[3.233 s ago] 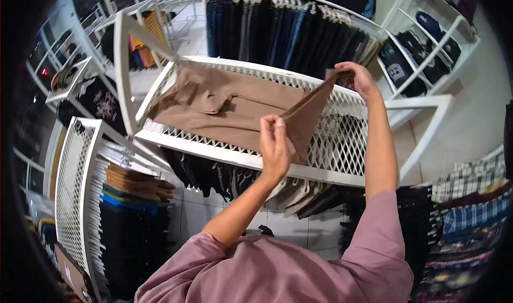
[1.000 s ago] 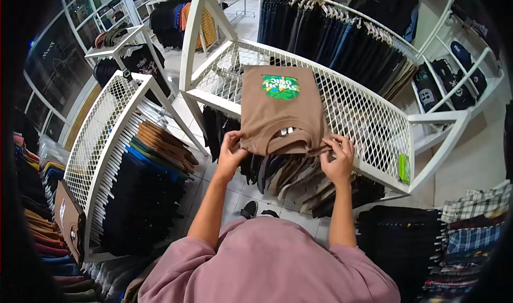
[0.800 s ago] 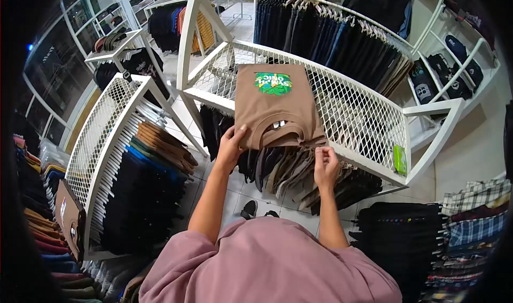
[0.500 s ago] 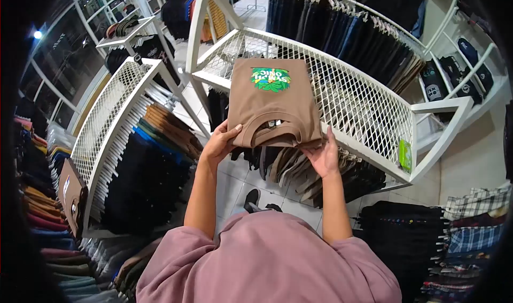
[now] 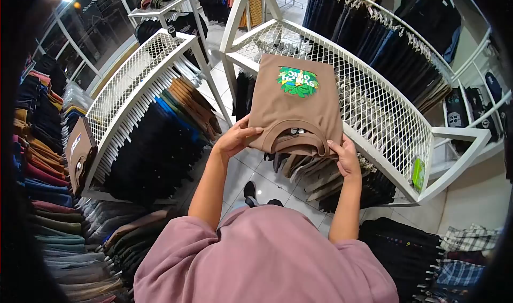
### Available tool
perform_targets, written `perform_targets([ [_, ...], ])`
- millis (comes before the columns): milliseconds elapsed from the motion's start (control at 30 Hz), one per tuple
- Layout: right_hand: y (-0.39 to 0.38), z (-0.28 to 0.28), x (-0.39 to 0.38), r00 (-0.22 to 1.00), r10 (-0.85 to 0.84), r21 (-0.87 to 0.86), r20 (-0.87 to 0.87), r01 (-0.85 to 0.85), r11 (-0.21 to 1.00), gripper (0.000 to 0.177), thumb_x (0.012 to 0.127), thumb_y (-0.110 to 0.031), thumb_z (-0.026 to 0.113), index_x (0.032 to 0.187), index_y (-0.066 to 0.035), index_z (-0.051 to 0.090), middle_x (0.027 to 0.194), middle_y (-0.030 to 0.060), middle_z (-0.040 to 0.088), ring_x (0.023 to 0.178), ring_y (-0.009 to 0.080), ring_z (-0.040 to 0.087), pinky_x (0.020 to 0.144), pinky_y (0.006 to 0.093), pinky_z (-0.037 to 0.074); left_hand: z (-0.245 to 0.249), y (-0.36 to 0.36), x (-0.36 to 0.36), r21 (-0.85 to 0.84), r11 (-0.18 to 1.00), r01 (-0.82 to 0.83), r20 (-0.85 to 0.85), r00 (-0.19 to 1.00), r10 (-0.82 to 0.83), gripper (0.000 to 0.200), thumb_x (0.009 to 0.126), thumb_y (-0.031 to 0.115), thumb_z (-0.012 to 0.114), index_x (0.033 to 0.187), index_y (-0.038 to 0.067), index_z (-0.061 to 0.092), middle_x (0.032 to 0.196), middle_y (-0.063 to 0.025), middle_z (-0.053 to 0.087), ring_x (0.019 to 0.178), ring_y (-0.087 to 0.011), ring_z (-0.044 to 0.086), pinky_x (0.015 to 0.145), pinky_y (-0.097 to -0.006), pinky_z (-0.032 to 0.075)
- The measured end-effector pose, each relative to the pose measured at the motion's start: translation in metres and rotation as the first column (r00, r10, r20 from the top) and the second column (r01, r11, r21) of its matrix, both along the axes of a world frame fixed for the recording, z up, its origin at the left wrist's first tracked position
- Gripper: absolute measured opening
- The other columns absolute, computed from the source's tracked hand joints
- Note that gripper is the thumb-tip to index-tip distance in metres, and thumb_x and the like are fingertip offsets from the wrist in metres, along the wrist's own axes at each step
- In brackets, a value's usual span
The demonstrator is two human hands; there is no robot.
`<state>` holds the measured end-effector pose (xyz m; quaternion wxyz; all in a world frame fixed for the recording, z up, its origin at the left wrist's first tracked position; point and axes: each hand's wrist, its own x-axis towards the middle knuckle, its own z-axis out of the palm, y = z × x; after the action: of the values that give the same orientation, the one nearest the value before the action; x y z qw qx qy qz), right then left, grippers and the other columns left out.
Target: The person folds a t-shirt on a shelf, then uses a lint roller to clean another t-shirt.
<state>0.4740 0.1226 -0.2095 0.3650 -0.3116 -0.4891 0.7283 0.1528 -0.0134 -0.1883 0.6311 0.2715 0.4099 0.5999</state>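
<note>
A folded brown T-shirt point(image 5: 299, 106) with a green and white printed logo is held up in front of me, its collar towards me and the lettering upside down. My left hand point(image 5: 235, 138) grips the near left corner, thumb on top and the other fingers underneath. At the near right corner, my right hand point(image 5: 344, 156) pinches the fabric with the thumb on top. The shirt overlaps the left part of a white mesh-topped rack point(image 5: 374, 110) in this view. A second folded brown shirt point(image 5: 80, 153) rests at the near end of the left rack.
A white mesh-topped rack point(image 5: 133, 67) stands to the left with dark clothes hanging below. A green packet point(image 5: 418, 173) sits at the right end of the nearer rack. Hanging clothes point(image 5: 59, 217) line the left side, and black garments point(image 5: 401, 249) hang at lower right.
My view has turned, shifting the racks rightwards. The shirt is still held by both hands; my right thumb has come over onto its top near the collar.
</note>
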Motion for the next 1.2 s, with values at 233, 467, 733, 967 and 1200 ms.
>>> perform_targets([
  [233, 0.012, 0.046, 0.015, 0.989, -0.073, 0.101, 0.131, 0.060, 0.993, 0.066, 0.083, 0.000, 0.069, 0.143, 0.008, 0.042, 0.130, 0.0157, 0.062, 0.113, 0.0199, 0.063, 0.099, 0.0337, 0.049, -0.010, 0.033, 0.016, -0.039, 0.999, 0.016, -0.118, 0.993, -0.020, 0.055, 0.094, 0.022, 0.071, 0.140, 0.002, 0.049, 0.130, -0.0092, 0.063, 0.110, -0.0182, 0.067, 0.093, -0.0345, 0.056],
  [467, 0.085, 0.089, 0.055, 0.504, -0.839, 0.693, 0.205, 0.531, 0.488, 0.046, 0.094, -0.022, 0.072, 0.129, 0.004, 0.057, 0.114, 0.0141, 0.067, 0.097, 0.0191, 0.066, 0.085, 0.0315, 0.052, -0.030, 0.088, 0.082, -0.085, 0.976, 0.199, 0.201, 0.963, -0.178, 0.017, 0.099, 0.025, 0.065, 0.101, 0.008, 0.060, 0.092, -0.0030, 0.068, 0.091, -0.0199, 0.071, 0.077, -0.0323, 0.056],
  [733, -0.085, 0.015, 0.009, 0.909, 0.008, -0.188, 0.416, 0.077, 0.979, 0.073, 0.092, -0.069, 0.056, 0.106, 0.002, 0.071, 0.093, 0.0108, 0.072, 0.063, 0.0151, 0.065, 0.053, 0.0262, 0.050, -0.026, 0.108, 0.093, -0.119, 0.993, -0.014, 0.144, 0.989, 0.031, 0.031, 0.093, 0.034, 0.072, 0.103, 0.007, 0.062, 0.085, -0.0012, 0.062, 0.071, -0.0113, 0.063, 0.064, -0.0248, 0.054],
  [967, -0.058, -0.018, -0.038, 0.933, -0.354, -0.254, -0.067, 0.327, 0.910, 0.050, 0.095, -0.028, 0.072, 0.135, -0.006, 0.054, 0.116, 0.0078, 0.064, 0.095, 0.0165, 0.066, 0.076, 0.0312, 0.056, -0.023, 0.137, 0.024, 0.023, 0.889, -0.458, -0.015, 0.889, 0.458, 0.026, 0.097, 0.036, 0.068, 0.103, 0.011, 0.062, 0.085, 0.0025, 0.062, 0.070, -0.0095, 0.060, 0.062, -0.0254, 0.049],
  [1200, -0.049, 0.017, -0.013, 0.684, -0.657, -0.156, -0.316, 0.646, 0.747, 0.051, 0.096, -0.017, 0.067, 0.139, -0.004, 0.042, 0.131, 0.0070, 0.055, 0.119, 0.0160, 0.054, 0.100, 0.0357, 0.045, -0.026, 0.042, 0.064, -0.067, 0.985, 0.160, -0.097, 0.981, -0.166, 0.018, 0.093, 0.014, 0.060, 0.106, 0.002, 0.065, 0.095, -0.0060, 0.069, 0.081, -0.0155, 0.065, 0.072, -0.0276, 0.052],
])
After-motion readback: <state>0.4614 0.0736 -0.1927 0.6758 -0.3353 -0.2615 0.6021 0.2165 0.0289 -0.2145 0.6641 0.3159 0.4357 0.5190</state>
